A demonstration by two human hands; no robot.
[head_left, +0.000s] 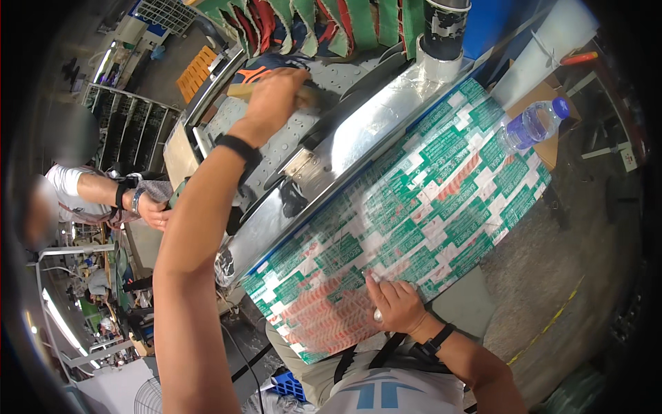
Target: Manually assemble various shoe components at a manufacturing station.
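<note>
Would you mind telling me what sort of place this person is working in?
Probably a factory floor, perhaps for shoe or garment parts. The left hand works at a metal machine, green and red cut pieces hang in a row, and a co-worker's hand is busy nearby.

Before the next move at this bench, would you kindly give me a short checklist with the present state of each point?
1. Left hand grips the wooden-handled tool: ok.
2. Tool's working end visible: cannot tell, the hand hides it.
3. Right hand rests flat on the green, white and red printed sheet: ok.
4. Water bottle lying at the sheet's far corner, cap on: ok.
5. Co-worker's hand apart from both hands: ok.
</note>
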